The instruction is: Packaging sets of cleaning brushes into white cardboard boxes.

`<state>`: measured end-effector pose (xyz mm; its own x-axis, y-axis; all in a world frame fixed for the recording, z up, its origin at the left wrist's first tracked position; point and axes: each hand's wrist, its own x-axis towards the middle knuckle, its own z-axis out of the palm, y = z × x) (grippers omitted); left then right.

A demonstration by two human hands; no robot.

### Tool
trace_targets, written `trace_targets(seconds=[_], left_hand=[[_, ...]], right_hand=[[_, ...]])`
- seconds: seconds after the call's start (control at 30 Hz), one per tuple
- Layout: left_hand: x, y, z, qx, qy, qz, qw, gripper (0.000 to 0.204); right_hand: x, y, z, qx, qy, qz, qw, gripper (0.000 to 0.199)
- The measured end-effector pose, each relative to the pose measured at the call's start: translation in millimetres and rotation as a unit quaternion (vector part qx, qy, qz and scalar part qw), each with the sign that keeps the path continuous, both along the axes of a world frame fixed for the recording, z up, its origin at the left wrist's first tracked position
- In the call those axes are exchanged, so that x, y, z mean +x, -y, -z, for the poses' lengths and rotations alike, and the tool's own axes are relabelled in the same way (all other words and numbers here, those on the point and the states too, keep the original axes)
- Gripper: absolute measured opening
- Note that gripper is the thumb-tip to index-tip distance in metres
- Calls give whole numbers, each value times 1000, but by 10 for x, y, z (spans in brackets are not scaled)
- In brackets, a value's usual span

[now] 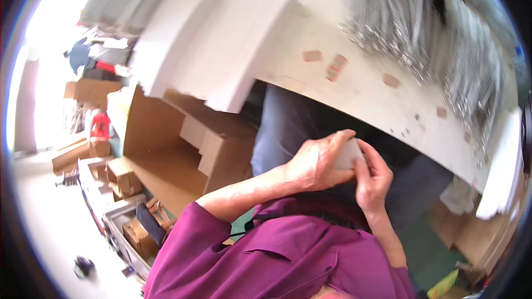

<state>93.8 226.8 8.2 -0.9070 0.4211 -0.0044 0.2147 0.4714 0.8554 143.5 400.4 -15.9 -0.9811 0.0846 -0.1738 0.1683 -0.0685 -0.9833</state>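
Leftward, an open cardboard box (160, 169) stands near the white desk (402, 102). Before the desk's near edge, the left grip (315, 161) and right grip (376, 177) hold a small pale piece (348, 155) between them, while silvery strips (385, 22) lie bunched farther right.

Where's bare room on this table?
On the white table, between the white panels and the left grey bundle, beyond the reddish pieces; also between those pieces and the near edge. Crowded: right, under grey bundles; left, under the panels.

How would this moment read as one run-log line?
left hand: holding pale piece | right hand: holding pale piece | table: grey strips, reddish slips
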Motion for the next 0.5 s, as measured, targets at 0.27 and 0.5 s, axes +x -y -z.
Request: trace_targets(seconds=[0.27, 0.5], left_hand=[[84, 874, -627, -30, 168, -10, 985, 36], [-691, 1803, -1117, -304, -219, -217, 901, 34]], right_hand=[[-445, -150, -171, -83, -65, -37, 994, 34], [-764, -334, -71, 122, -150, -2, 981, 17]])
